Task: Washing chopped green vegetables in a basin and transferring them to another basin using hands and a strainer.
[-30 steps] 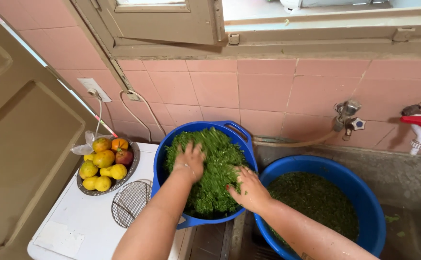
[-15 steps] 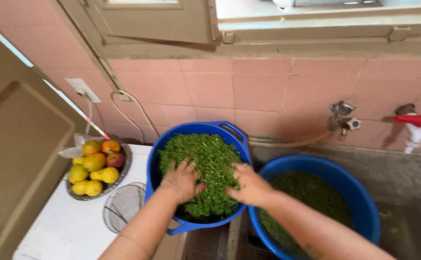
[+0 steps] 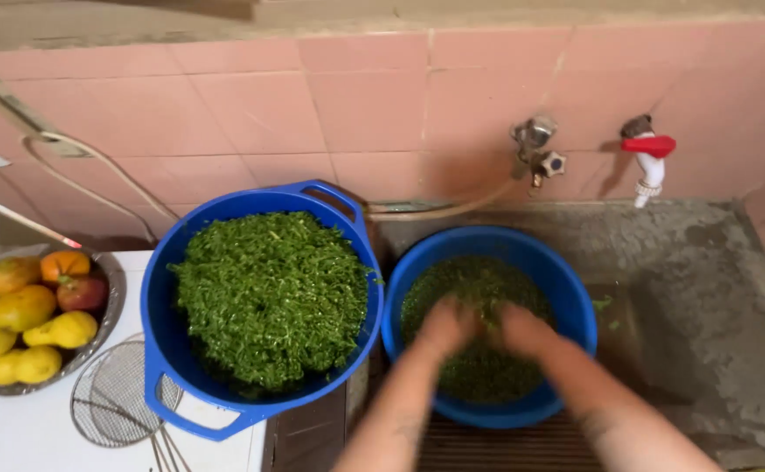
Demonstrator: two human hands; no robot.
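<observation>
Both hands, left hand (image 3: 446, 325) and right hand (image 3: 522, 330), press blurred into the greens (image 3: 479, 288); finger spread we cannot tell. We keep the greens inside the round basin (image 3: 566, 297), clear of the handled tub (image 3: 164, 288).

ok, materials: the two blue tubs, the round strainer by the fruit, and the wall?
Blue tubs: likely plastic, with a uniform colour, soft sheen and moulded handles on the left one.
Strainer: metal wire mesh, grey and see-through.
Wall: glazed pink ceramic tile, with visible grout lines and a slight gloss.
</observation>
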